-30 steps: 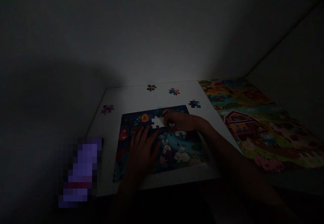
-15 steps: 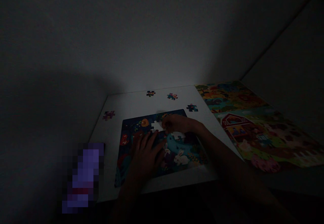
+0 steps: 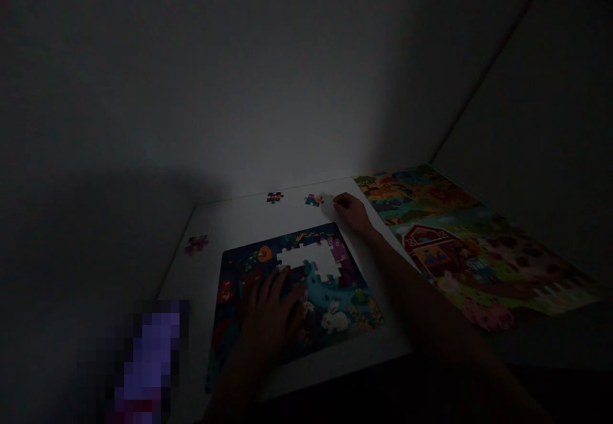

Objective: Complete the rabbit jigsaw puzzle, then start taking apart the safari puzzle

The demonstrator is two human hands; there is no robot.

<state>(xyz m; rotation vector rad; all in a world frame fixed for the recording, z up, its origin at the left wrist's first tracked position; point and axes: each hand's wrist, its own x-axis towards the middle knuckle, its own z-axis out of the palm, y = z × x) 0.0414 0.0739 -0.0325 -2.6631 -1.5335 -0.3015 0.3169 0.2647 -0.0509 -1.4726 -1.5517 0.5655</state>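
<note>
The scene is dim. A jigsaw puzzle with animals, white rabbits among them, lies on the white table, with a white gap in its upper middle. My left hand rests flat on the puzzle's left half, fingers spread, holding nothing. Beyond the puzzle's upper right corner, my right hand is over the table with thumb and fingertips pinched together; what is between them, if anything, is hidden. Just left of those fingertips lies a blue and pink puzzle piece.
A dark multicoloured puzzle piece lies at the table's back, and a purple piece at the left. Two assembled pictures, a farm scene and an animal scene, lie at right. A blurred purple shape is at lower left.
My right hand has moved from the puzzle's gap up to the back right, uncovering the gap. The blue-green piece seen there earlier no longer shows. My left hand stays on the puzzle.
</note>
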